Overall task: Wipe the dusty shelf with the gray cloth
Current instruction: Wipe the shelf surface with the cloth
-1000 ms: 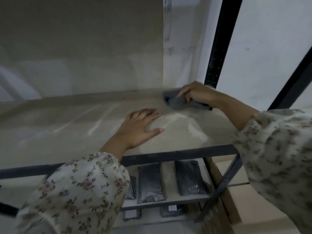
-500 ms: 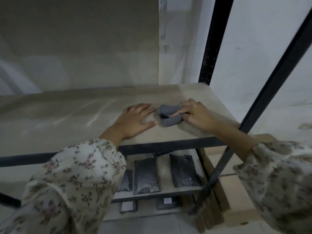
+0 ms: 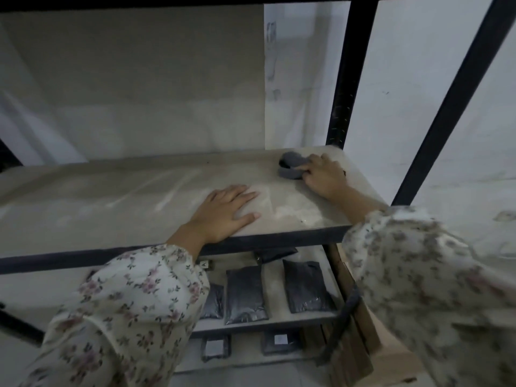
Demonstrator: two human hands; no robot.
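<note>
Shelf board, pale and dusty with lighter streaks across it, dark metal front edge. Nearest the camera, two floral sleeves reach in over that front edge. Under the shelf, a lower level holds dark flat packets side by side; cardboard boxes sit beside the shelf's right end, low down.

Left hand lies flat on the shelf just behind the front edge, palm down, fingers spread and relaxed, gripping nothing, thumb pointing right. White dust patch on the shelf just right of that hand.

Further back, right hand sits near the shelf's back right corner, fingers curled over and clamped onto the gray cloth. Cloth is bunched, resting on the shelf surface, sticking out to the left of the fingertips; part of it tucked under the fingers, exact amount hidden. Cloth is well apart from the left hand, close to the shelf's rear edge.

Black upright post rises from the shelf's back right corner, just behind the cloth hand. Pale wall behind the shelf.
</note>
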